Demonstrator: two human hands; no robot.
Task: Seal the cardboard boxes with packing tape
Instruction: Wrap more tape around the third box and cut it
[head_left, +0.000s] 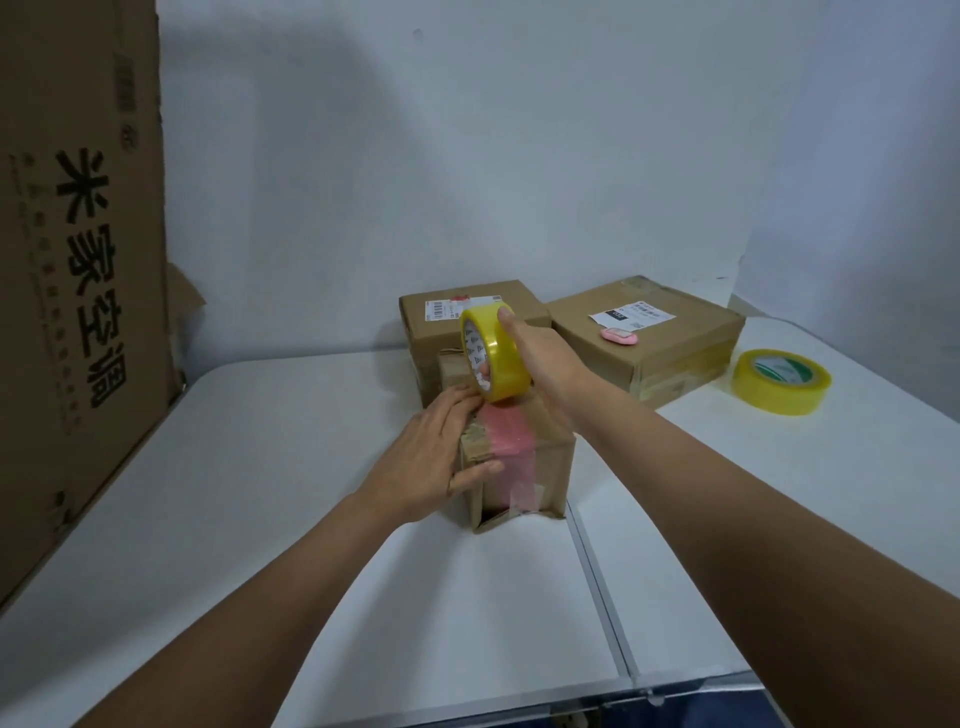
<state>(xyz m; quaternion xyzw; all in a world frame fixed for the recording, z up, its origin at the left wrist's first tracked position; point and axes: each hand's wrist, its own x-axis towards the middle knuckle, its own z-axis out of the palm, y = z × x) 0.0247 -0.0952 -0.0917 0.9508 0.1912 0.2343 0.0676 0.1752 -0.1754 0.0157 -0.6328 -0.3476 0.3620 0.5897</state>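
A small cardboard box (550, 467) stands mid-table with a strip of clear tape over a pink patch running across its top and down its near face. My right hand (545, 358) grips a yellow tape roll (496, 353) upright above the box's far edge, fingers through its core and thumb on the rim. My left hand (431, 457) rests on the box's left side, fingers straight on the top beside the tape, thumb on the near face.
Two larger taped boxes sit behind: one (457, 312) at centre, one (649, 338) to the right with a pink item (619, 336) on top. A second yellow tape roll (782, 382) lies right. A tall carton (78, 260) leans at left. A seam splits the white table (597, 561).
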